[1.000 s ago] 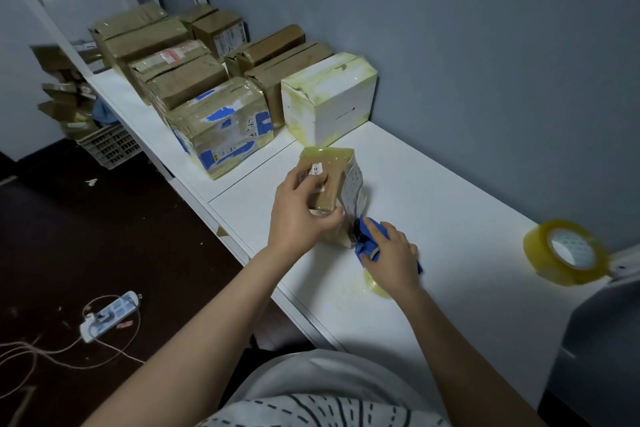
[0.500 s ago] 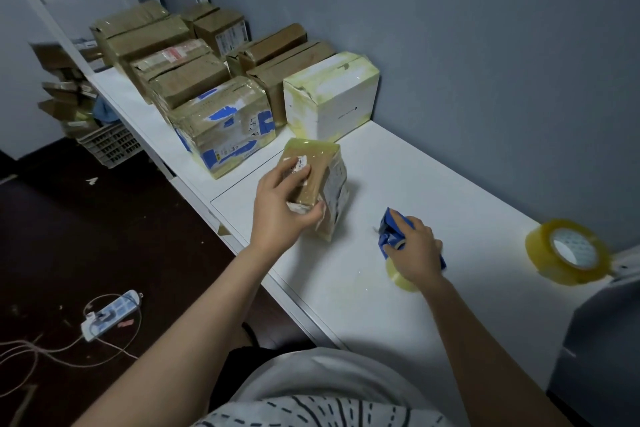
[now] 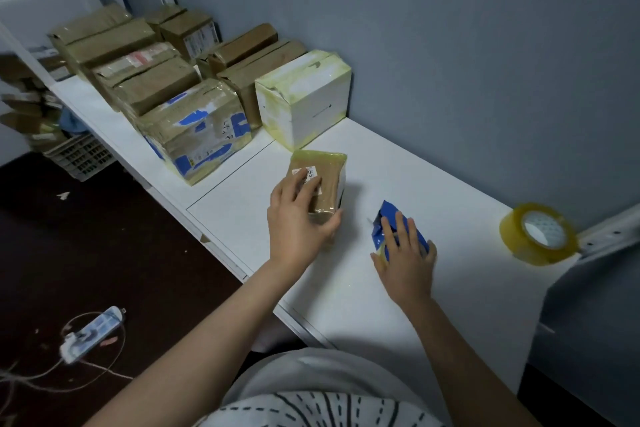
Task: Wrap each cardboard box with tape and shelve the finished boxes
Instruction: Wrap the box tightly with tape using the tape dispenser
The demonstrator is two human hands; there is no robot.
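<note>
Small brown box point(image 3: 323, 184), glossy with tape and bearing a white label on its top face: sits on the white table point(image 3: 426, 170), roughly mid-surface.

Left hand point(image 3: 298, 222): grasping the box from its 7 o'clock side, fingers spread over the top and label, thumb hooked round the near right corner.

Right hand point(image 3: 407, 262): at 4 o'clock from the box and apart from it, laid over the blue tape dispenser point(image 3: 388, 224), thumb on one side and fingers draped across it in a loose hold.

Spare tape roll point(image 3: 538, 234): standing on edge at 3 o'clock, well apart, at the table's far end.

White box point(image 3: 304, 97): at 12 o'clock, near, against the wall.

Blue-marked box point(image 3: 197, 130): at 10 o'clock; brown boxes point(image 3: 145, 80) stacked beyond it.

Power strip point(image 3: 91, 333): on the floor at 8 o'clock.
</note>
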